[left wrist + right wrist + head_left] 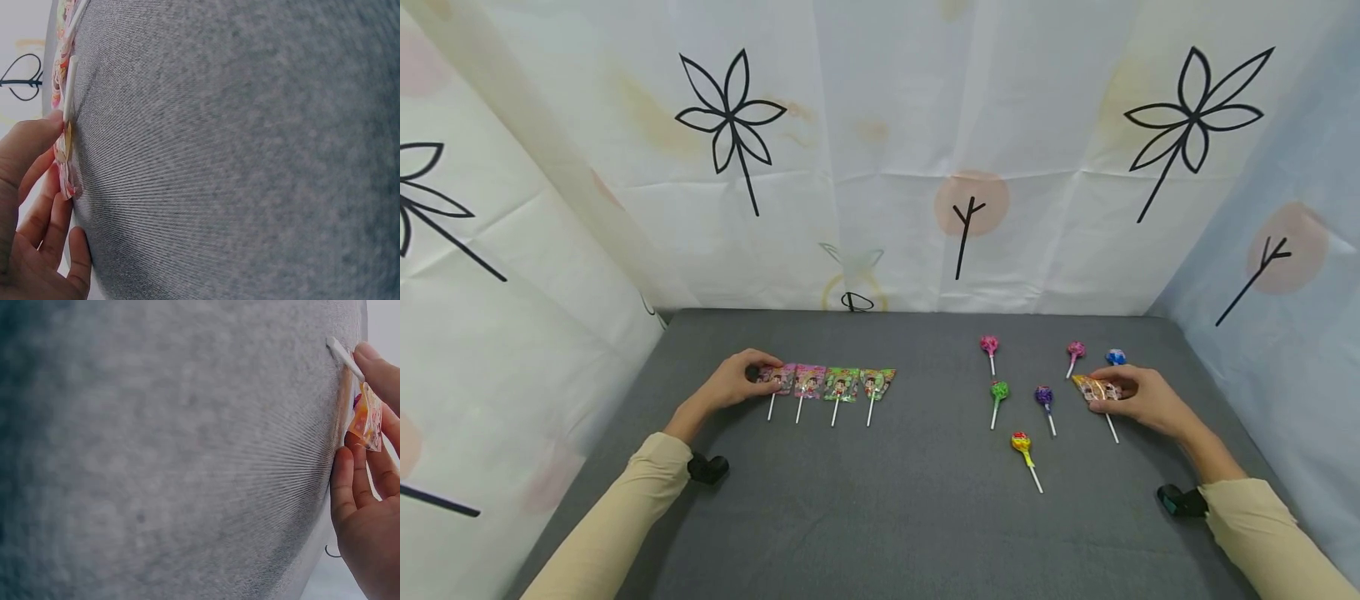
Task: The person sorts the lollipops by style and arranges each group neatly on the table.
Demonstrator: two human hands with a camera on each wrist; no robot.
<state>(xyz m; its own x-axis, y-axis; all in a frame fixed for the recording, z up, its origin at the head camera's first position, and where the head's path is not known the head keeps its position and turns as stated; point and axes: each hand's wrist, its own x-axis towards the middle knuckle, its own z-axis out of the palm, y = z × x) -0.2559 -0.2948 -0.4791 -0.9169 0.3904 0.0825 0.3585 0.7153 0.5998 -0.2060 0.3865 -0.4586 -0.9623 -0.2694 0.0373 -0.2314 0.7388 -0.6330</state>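
My left hand (pixel 730 385) is at the left end of a row of flat-wrapped lollipops and pinches the leftmost pink-wrapped lollipop (pixel 785 379); in the left wrist view the thumb lies by its white stick (pixel 70 90). Beside it lie another pink-wrapped lollipop (pixel 810 381) and two green-wrapped lollipops (pixel 841 384), sticks toward me. On the right side of the table, my right hand (pixel 1152 402) pinches an orange-wrapped lollipop (pixel 1096 389) between thumb and fingers, its stick pointing toward me. The right wrist view shows its clear-edged orange wrapper (pixel 369 419) close up.
Round lollipops lie loose right of centre: two pink ones (pixel 989 344), a green one (pixel 999 390), a purple one (pixel 1044 396) and a yellow one (pixel 1021 442). A blue lollipop (pixel 1116 357) is just behind my right hand. Printed curtains (pixel 880 125) surround the grey table (pixel 850 517).
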